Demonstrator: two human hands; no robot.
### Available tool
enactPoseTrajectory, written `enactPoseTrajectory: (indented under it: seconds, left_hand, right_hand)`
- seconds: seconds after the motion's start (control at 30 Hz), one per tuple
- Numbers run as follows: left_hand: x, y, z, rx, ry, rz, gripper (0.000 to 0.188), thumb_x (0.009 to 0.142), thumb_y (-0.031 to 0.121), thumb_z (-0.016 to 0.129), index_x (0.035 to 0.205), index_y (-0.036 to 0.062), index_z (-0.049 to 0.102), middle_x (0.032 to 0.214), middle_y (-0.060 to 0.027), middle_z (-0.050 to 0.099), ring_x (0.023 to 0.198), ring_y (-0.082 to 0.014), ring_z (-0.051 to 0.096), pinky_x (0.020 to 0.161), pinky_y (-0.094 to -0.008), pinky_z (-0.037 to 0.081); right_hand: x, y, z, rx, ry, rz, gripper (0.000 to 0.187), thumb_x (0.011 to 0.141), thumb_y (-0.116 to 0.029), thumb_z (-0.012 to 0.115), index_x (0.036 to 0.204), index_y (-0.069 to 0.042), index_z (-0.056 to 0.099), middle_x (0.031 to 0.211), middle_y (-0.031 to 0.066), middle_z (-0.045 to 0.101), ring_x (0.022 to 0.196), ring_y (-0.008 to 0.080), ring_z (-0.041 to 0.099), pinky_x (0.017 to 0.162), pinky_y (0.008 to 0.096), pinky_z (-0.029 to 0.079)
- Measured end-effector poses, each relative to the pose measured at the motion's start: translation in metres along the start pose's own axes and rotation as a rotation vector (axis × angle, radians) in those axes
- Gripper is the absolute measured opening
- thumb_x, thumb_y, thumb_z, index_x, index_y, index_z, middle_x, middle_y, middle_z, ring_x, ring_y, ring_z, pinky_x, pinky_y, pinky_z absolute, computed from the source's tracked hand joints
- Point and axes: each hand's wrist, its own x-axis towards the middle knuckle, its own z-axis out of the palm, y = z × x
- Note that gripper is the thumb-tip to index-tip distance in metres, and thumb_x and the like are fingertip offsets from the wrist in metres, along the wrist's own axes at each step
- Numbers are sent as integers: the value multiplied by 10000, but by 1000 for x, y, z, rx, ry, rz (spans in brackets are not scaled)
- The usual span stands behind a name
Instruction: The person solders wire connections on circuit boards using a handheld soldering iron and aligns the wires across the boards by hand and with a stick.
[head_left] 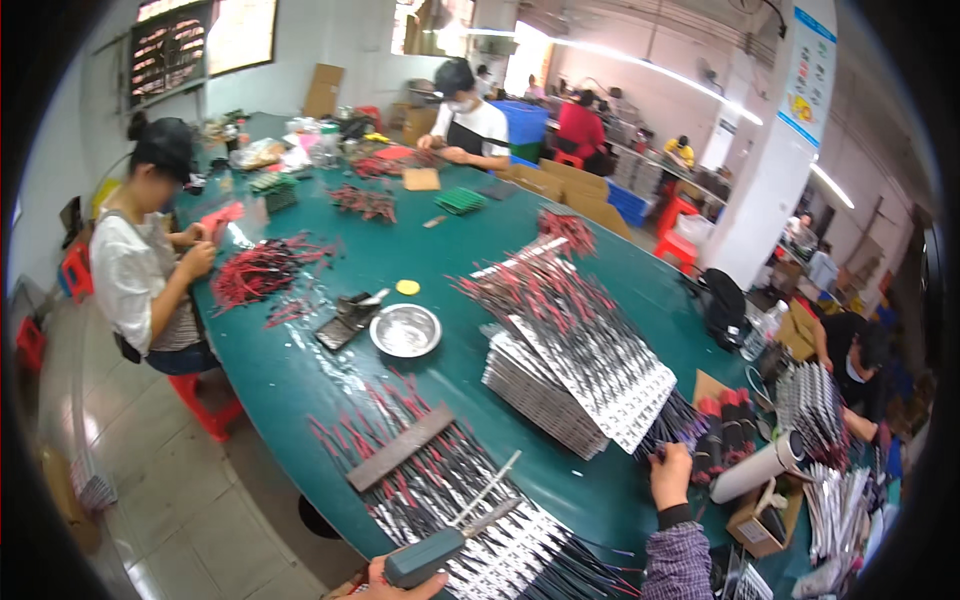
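My left hand (pixel 385 583) comes in at the bottom edge and grips the dark grey handle of a hand tool (pixel 428 556), whose thin metal tip points up and to the right. The tool lies over a flat row of white strips with red and black wires (pixel 450 500), weighted by a dark bar (pixel 400 447). My right hand (pixel 670 475), in a plaid sleeve, is closed on the black wire ends (pixel 668 425) that stick out from under a tall stack of white strips (pixel 590 370) on the green table (pixel 300 380).
A metal bowl (pixel 405 330) and a yellow disc (pixel 407 287) sit mid-table. A seated person (pixel 150 260) works at the left by a red wire pile (pixel 260 270); another person (pixel 465 120) sits at the far end. White roll (pixel 755 468) and cardboard box (pixel 765 520) at right.
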Motion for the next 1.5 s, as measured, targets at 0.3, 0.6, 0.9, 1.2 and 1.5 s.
enactPoseTrajectory:
  seconds: [0.3,0.6,0.9,1.2,1.5]
  left_hand:
    - [-1,18,4,-137,97,-2,331,805,101,768,1134,72,741,1160,-163,698,1076,-312,662,905,-470,471]
    - [2,17,3,-52,81,-1,313,886,181,741,1185,93,712,1182,-173,681,1099,-347,630,954,-470,412]
    - [5,36,-3,-186,168,122,302,841,78,789,1120,-6,711,1037,-110,745,855,-203,695,780,-342,534]
    - [9,-9,-11,583,-4,633,288,833,77,784,1092,-24,707,1111,-143,708,996,-252,670,885,-382,506]
    - [3,31,2,-65,11,-31,395,830,147,779,1188,6,687,1205,-219,666,1069,-362,651,909,-450,477]
  right_hand:
    - [31,-14,24,-53,16,-38,495,671,6,809,1143,30,662,1133,215,646,994,414,650,837,463,530]
    - [28,-14,37,-48,61,-27,383,770,66,671,1149,26,644,1026,218,590,899,433,637,766,503,520]
    - [20,-29,45,-63,52,-125,183,760,71,609,927,-3,598,994,220,566,813,451,631,713,535,529]
    - [0,-19,25,7,122,40,181,866,31,603,1022,8,513,1043,245,522,888,489,594,747,555,486]
    - [-37,-19,-11,598,342,322,141,1018,-103,553,1070,25,527,842,92,607,661,165,554,610,328,450]
